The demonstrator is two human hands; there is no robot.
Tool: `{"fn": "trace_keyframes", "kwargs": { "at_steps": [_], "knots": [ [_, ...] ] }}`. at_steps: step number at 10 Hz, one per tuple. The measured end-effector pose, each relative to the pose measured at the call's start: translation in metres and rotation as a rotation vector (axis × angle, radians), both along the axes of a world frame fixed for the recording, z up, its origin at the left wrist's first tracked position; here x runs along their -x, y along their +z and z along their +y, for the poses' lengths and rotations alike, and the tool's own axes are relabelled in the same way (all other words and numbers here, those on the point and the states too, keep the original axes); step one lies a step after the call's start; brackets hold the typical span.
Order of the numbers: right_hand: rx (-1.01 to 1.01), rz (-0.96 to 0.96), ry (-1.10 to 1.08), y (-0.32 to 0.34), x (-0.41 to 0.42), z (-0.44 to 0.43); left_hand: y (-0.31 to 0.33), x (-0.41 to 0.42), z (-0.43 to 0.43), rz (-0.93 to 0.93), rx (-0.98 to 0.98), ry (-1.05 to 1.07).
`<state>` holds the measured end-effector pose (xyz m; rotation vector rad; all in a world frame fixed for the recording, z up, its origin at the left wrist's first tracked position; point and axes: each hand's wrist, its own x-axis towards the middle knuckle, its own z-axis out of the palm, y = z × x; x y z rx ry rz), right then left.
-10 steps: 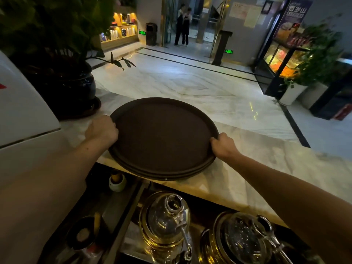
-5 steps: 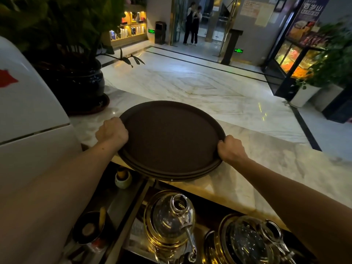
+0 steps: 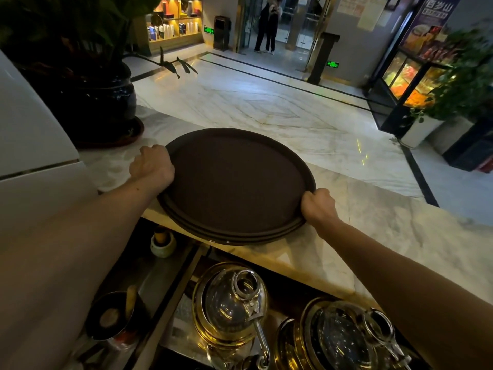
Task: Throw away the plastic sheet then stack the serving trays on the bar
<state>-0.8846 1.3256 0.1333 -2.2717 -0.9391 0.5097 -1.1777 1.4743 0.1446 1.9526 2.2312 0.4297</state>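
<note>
**Operator:** Head view, biggest thing first: I've got the pale veined marble bar top (image 3: 373, 225) running from near left to far right. On it, at its near edge, sits the stack of round dark-brown serving trays (image 3: 234, 182); I count at least two rims under the top one along the near side. The stack's near edge hangs slightly past the bar's lip, above the glass-and-gold teapots (image 3: 232, 305) on the lower shelf.

**Spotter:** Any plastic sheet?

**Operator:** None I can see, so I judge that part done. The step in hand looks like squaring the stack.

**Spotter:** How would you finish it well?

**Operator:** Push both sides evenly toward the far side so the whole stack rests on marble, rims lined up, with nothing overhanging the teapots. I'd keep it short of the dark glazed plant pot (image 3: 106, 102) at far left, which is near the stack but not touching it.

**Spotter:** And the hands?

**Operator:** My left hand (image 3: 152, 166) is curled into a loose fist against the left rim, fingers wrapped over the edge. My right hand (image 3: 318, 206) is closed on the near right rim in the same way. Both grip the trays; neither is spread.
</note>
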Motion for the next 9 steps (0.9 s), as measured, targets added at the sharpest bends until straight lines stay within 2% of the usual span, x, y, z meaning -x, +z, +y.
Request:
{"fn": "trace_keyframes", "kwargs": {
  "at_steps": [2, 3, 6, 7, 8, 9],
  "knots": [
    [0.021, -0.022, -0.034, -0.001, 0.005, 0.002, 0.000, -0.003, 0.007, 0.098, -0.004, -0.048],
    [0.005, -0.099, -0.010, 0.002, 0.007, 0.002, -0.002, -0.005, 0.009, 0.116, -0.005, -0.046],
    [0.145, -0.165, 0.096, 0.014, 0.013, -0.009, -0.004, -0.012, -0.030, -0.021, 0.092, -0.123],
    [0.186, -0.173, 0.182, 0.023, 0.019, -0.025, 0.005, -0.006, -0.051, 0.015, 0.147, -0.194],
    [0.227, -0.239, 0.268, 0.037, 0.025, -0.040, 0.018, 0.000, -0.067, 0.121, 0.190, -0.266],
    [0.256, -0.430, 0.368, 0.065, 0.038, -0.072, 0.049, 0.002, -0.101, 0.130, 0.101, -0.363]
  ]
}}
